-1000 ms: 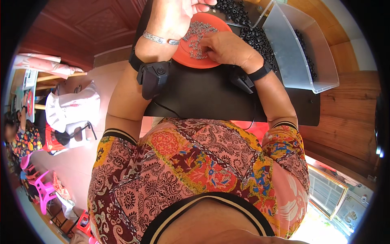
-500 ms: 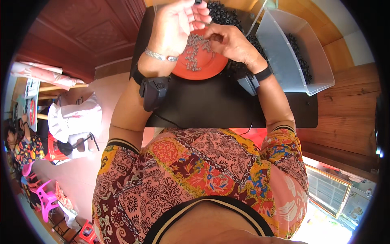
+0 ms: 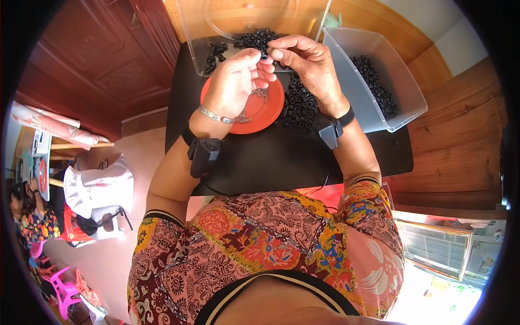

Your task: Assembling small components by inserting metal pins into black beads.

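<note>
Between the thumb and fingers of my left hand (image 3: 238, 76) is a small black ring-shaped part (image 3: 264, 55). My right hand (image 3: 309, 65) meets it from the right, thumb and forefinger pinched together at the part; whatever they grip is too small to make out. Below my hands lies an orange-red plate (image 3: 273, 114) with small silvery metal pieces (image 3: 261, 95) on it, partly covered by my left hand. Just right of the plate, black parts of the same kind (image 3: 300, 103) are heaped on the dark table (image 3: 260, 162).
A clear plastic bin (image 3: 352, 103) with black parts stands at the right. Behind my hands, another clear bin (image 3: 197, 62) holds more black parts. A wooden panel (image 3: 444, 157) rises beyond the table's right side. Far left, another person (image 3: 35, 208) sits near a white sack (image 3: 103, 179).
My right hand has risen from the metal pieces on the plate to the black part in my left hand. The view has shifted, so the far bin shows more.
</note>
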`<action>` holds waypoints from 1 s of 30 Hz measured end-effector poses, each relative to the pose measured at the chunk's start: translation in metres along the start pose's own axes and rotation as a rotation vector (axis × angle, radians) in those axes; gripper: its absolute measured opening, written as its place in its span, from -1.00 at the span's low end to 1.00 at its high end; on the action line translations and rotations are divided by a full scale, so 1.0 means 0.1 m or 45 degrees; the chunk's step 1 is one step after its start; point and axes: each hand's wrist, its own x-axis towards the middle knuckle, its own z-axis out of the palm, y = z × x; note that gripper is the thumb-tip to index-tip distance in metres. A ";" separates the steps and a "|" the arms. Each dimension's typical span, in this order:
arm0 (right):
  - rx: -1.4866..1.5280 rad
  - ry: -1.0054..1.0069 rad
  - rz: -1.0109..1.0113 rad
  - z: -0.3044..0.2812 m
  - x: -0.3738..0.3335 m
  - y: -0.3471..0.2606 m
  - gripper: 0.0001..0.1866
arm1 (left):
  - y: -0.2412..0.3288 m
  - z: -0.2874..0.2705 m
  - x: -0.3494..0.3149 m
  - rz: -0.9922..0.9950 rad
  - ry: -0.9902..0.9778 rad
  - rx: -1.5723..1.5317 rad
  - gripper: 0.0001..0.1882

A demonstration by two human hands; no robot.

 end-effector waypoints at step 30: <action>-0.073 -0.251 -0.822 0.07 0.13 0.13 -0.86 | -0.05 0.02 -0.01 0.022 -0.150 -0.103 -0.71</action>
